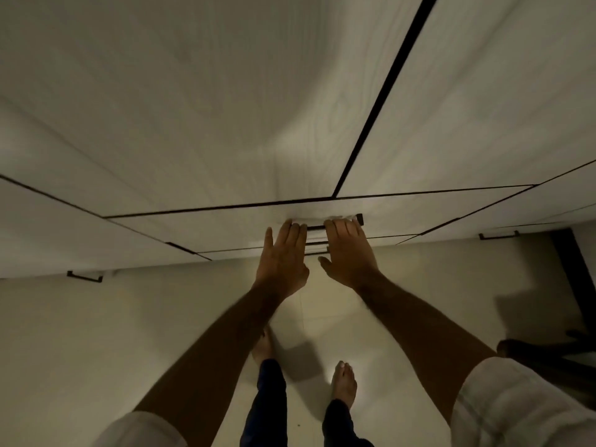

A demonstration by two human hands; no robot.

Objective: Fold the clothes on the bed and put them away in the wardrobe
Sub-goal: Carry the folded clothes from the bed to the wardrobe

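Pressing flat-fingered on the wardrobe drawer (pixel 225 225) front, left hand (pixel 282 256) and right hand (pixel 350 253) flank its handle (pixel 317 227), holding nothing

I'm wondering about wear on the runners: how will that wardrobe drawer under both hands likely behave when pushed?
The drawer front looks like a rigid flat panel, so it should move as one piece without flexing. With the left hand and right hand close together by the handle, it probably slides straight. Its weight cannot be judged; the contents are hidden.

no readable text, label or number shows anywhere.
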